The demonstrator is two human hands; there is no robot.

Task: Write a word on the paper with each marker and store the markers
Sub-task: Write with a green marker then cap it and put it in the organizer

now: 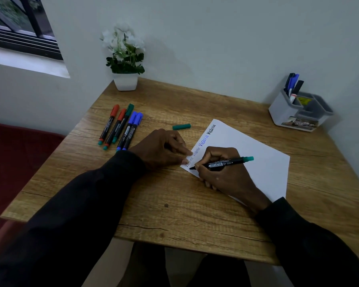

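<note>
Fingers (pixel 210 154) of the right hand (pixel 226 177) are curled round the green marker (pixel 226 163), which is pinched low on its barrel and laid nearly flat, its tip set at the near left corner of the paper (pixel 257 168); the left hand (pixel 162 148) is held just beside, its fingertips (pixel 184 160) stretched out close together and pressed on the sheet's edge. A line of words (pixel 203 139) is seen along that edge in black, blue and a fainter ink; the tip is placed at its near end, where little room is left, and the step in hand is judged to be the writing of a word in green. For this to be done well, the letters should be made small, the sheet pinned by the left fingertips, and the writing hand held off wet ink so that nothing is smudged. The green cap (pixel 181 126) lies loose on the table (pixel 174 204) just beyond the left hand and should be pressed back on before storing; five capped markers (pixel 120 127) lie in a row at the left, well apart from the grey organizer (pixel 298 112) at the far right, in which a few pens (pixel 291 83) are stood.
</note>
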